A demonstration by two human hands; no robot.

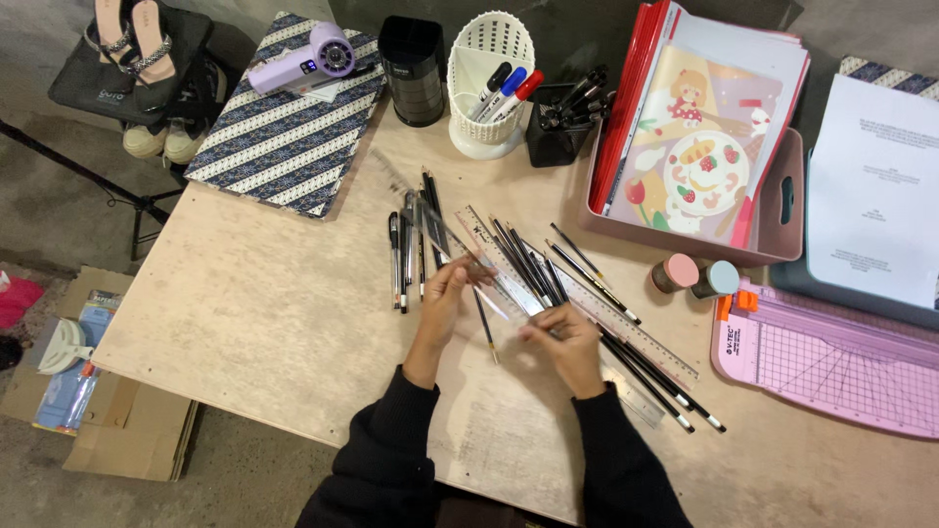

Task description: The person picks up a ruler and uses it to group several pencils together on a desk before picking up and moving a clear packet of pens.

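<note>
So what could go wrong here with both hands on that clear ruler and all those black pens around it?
The clear ruler held by the left hand and right hand lies across the loose black pens; moving it could sweep some away. The pens by the right hand lie close to the table edge and could roll off. The two small jars may get knocked.

You have one view only — the head camera, looking almost straight down from above onto the wooden table [284, 313] at about arm's length. Your sleeves enter from the bottom edge (so the far side lies at the top), and floor shows along the left — no second view overlaps.
</note>
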